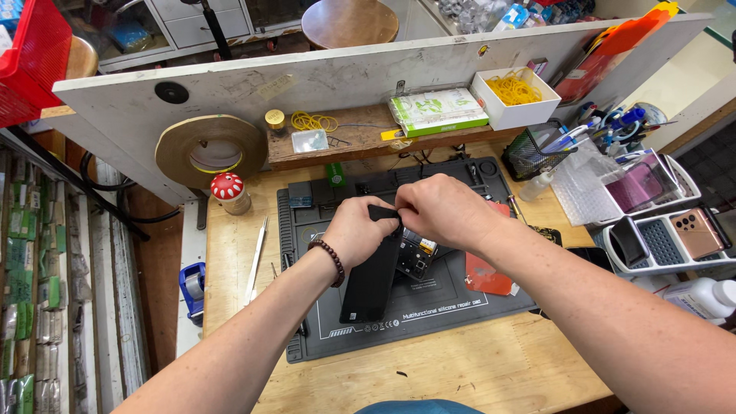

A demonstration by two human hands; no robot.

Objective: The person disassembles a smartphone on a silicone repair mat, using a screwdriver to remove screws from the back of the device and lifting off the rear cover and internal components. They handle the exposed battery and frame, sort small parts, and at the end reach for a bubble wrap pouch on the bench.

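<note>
- I see two hands over the dark repair mat [429, 303], both closed on one black phone panel [372, 280].
- My left hand [354, 230] grips the panel near its top edge, fingers curled around it; one beaded bracelet [331, 259] sits on that wrist.
- My right hand [441, 208] pinches the same top edge from the other side, thumb and fingers shut on it.
- The panel stands tilted, its lower end resting on the mat, its upper end held between both hands.
- Just beside the panel, under the right hand, lies one opened phone body [416, 257] with its inner parts showing.
- One red-orange flat piece [488, 276] lies on the mat to the right of that.
- On the wooden bench [491, 368] to the left I count one pair of tweezers [256, 257], one mushroom-topped jar [229, 192] and one blue tape dispenser [192, 285].
- At the back, one white box of yellow rubber bands [514, 96], one mesh pen cup [537, 152] and one big tape roll [211, 147].
- On the right, two phones stand in one white rack [659, 245].
</note>
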